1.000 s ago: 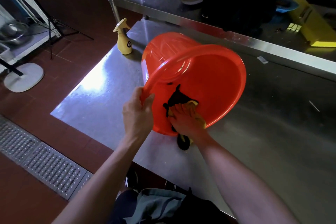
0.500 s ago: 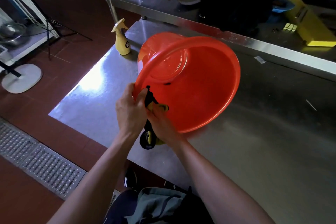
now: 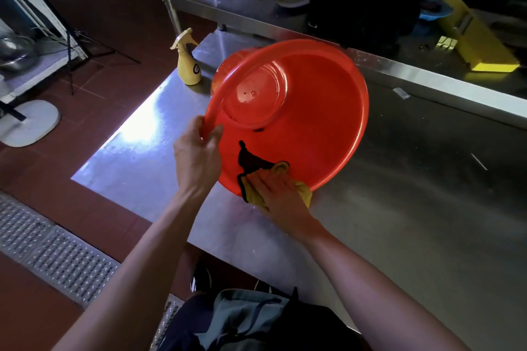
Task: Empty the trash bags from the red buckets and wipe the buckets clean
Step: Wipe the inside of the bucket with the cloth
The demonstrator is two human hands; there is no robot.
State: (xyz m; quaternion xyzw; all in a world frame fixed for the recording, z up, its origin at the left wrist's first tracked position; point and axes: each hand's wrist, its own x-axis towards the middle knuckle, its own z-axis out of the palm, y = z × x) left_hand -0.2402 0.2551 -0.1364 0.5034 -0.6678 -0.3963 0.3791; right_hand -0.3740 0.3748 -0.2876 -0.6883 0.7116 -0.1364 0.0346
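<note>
Bucket (image 3: 313, 111) lies tipped on the tabletop (image 3: 399, 222), mouth toward the person. Left hand (image 3: 196, 157) curls its fingers round the rim at nine o'clock; right hand (image 3: 273, 185) presses a yellow-and-black cloth (image 3: 253, 161) flat at six. Best to steady the rim and sweep the wall in overlapping arcs.
</note>
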